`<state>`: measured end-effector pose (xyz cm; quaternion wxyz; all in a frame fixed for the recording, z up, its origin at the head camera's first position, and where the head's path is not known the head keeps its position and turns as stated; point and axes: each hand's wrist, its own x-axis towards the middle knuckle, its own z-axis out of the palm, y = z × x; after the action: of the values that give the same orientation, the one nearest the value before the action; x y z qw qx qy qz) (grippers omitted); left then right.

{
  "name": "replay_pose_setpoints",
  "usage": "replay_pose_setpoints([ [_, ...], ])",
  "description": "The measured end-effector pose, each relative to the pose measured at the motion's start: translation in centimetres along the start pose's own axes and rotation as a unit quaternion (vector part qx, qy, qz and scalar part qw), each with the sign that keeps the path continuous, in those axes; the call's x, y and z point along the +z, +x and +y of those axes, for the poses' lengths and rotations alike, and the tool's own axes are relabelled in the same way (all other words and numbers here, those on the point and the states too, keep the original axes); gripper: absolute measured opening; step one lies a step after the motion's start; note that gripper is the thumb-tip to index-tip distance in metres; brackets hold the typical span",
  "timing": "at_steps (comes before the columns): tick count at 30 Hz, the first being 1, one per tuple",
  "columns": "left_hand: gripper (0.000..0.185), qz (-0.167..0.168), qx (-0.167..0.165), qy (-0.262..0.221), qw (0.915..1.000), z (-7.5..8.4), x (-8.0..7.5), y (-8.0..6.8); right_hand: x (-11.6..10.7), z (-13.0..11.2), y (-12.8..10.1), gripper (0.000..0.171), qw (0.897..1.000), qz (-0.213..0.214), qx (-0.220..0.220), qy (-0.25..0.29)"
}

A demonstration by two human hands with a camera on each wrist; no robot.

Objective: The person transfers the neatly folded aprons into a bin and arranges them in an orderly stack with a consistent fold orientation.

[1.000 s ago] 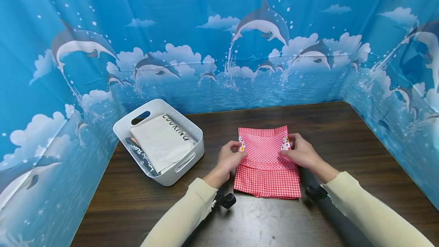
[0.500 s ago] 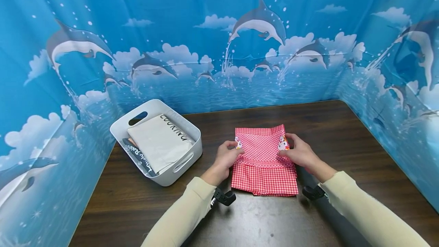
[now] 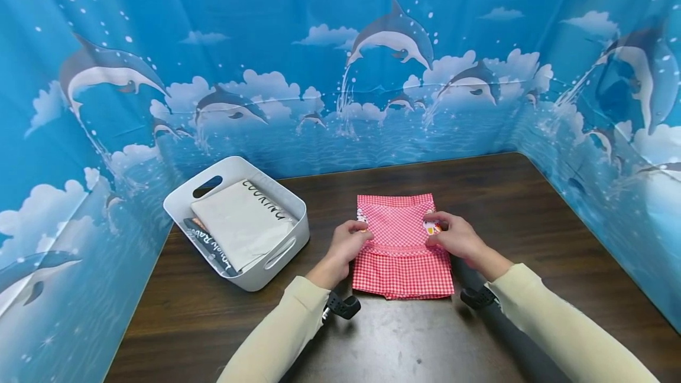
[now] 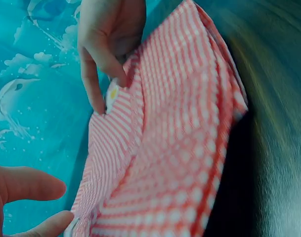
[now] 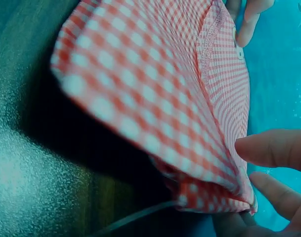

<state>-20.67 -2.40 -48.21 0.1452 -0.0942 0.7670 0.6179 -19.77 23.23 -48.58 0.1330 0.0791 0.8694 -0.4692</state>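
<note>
Two hands' fingers, left hand and right hand, pinch soft folded gingham cloth; rectangular.

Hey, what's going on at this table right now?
A person is working on a folded red gingham cloth lying on a dark wooden table. The left hand pinches its left edge and the right hand pinches its right edge, both about halfway up the cloth. To the left sits a white bin with folded cloths inside, the top one a white cloth printed with lettering.
</note>
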Motion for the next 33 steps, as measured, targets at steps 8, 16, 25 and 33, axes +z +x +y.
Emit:
replay_pose_setpoints([
  [8, 0.036, 0.006, 0.007, 0.017, 0.9998, -0.6, -0.4, 0.2, 0.3, 0.2, -0.1, 0.057, 1.0, -0.019, -0.007, 0.004],
  [16, 0.046, 0.024, 0.032, 0.065, 0.9971, -0.5, -0.6, 0.2, 0.1, -0.3, -0.4, 0.062, 0.999, -0.039, -0.03, -0.024],
  [25, 0.049, 0.041, 0.056, 0.073, 0.9949, 1.3, -1.5, 0.0, -0.9, -1.9, -0.2, 0.06, 0.999, -0.011, -0.05, -0.02],
  [33, 0.049, 0.062, 0.077, 0.039, 0.9943, 3.3, -2.5, -0.1, -1.9, -3.5, 0.3, 0.054, 0.997, -0.021, -0.056, 0.041],
])
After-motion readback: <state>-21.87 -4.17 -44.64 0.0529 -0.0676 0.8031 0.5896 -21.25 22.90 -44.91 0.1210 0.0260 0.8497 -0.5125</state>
